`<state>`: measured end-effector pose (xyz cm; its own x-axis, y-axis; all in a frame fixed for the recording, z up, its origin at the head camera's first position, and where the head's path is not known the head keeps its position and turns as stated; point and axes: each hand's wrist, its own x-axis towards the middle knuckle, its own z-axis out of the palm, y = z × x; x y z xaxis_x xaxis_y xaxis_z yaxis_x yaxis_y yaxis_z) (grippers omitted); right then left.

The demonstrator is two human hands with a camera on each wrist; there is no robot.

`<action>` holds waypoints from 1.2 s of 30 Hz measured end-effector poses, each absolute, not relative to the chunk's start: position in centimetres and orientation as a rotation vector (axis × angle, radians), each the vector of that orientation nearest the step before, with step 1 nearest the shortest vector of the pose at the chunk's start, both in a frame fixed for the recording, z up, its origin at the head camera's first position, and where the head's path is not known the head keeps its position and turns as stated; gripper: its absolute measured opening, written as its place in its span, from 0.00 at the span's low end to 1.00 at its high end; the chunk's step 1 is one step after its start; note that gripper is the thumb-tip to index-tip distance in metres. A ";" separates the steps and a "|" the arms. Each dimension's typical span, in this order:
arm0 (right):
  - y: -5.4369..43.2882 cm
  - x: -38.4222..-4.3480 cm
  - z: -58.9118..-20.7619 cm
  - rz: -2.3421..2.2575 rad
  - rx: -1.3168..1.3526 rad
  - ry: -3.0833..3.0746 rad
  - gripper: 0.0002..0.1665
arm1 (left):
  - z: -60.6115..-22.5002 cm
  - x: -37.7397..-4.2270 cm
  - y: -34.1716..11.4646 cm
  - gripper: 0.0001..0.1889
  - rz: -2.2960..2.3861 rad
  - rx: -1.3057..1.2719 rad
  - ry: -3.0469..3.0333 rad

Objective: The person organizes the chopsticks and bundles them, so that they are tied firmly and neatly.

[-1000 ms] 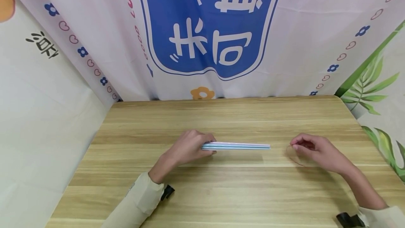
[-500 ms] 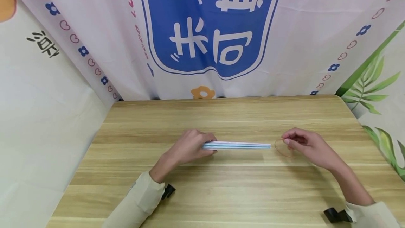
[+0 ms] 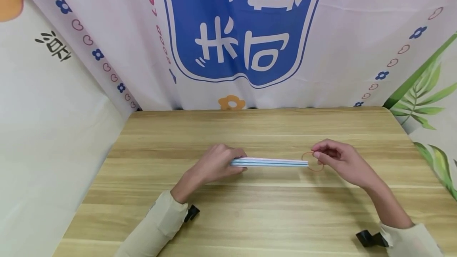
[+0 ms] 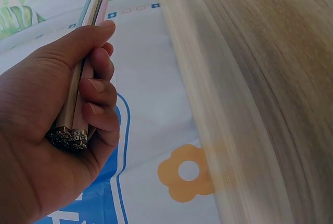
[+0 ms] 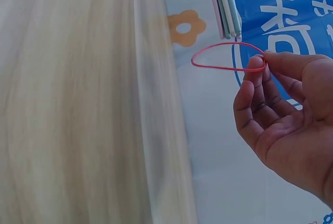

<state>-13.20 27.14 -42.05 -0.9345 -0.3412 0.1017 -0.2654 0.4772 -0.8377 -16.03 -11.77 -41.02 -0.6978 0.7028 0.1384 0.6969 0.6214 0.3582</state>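
Observation:
My left hand (image 3: 217, 163) grips a bundle of pastel pink and blue chopsticks (image 3: 273, 162), which point to the right above the table. In the left wrist view, the fingers wrap round the chopsticks (image 4: 77, 88), whose patterned, dark and gold ends show at the palm. My right hand (image 3: 339, 161) pinches a red rubber band (image 5: 218, 67) between thumb and forefinger, the other fingers loosely bent. The band hangs as an open loop and overlaps the free ends of the chopsticks in the head view. In the right wrist view, those ends (image 5: 227, 23) lie just beyond the loop.
A wood-grain table (image 3: 228, 217) spreads beneath both hands. Behind it hangs a printed cloth (image 3: 332, 62) with a blue panel, and pale sheets with leaf prints border the sides. Small black devices (image 3: 192, 212) are fixed at both wrists.
My right hand has moved left with the rubber band, bringing its loop to the chopstick ends. The left hand and the bundle have stayed nearly still; the head view has shifted slightly.

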 end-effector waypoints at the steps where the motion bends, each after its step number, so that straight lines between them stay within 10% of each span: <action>1: 27.0 -13.2 -42.0 -1.474 -0.544 2.629 0.08 | -41.0 -16.1 -11.8 0.09 0.609 1.214 2.815; 36: 24.2 -12.2 -41.6 -1.544 -0.499 2.438 0.13 | -40.7 -16.1 -11.8 0.09 0.702 1.126 2.916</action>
<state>-12.19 24.20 -41.61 -0.9200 -0.3918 0.0023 -0.1695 0.3928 -0.9039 -16.06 -11.79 -40.73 -0.7512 0.6256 0.2105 0.6529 0.6572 0.3766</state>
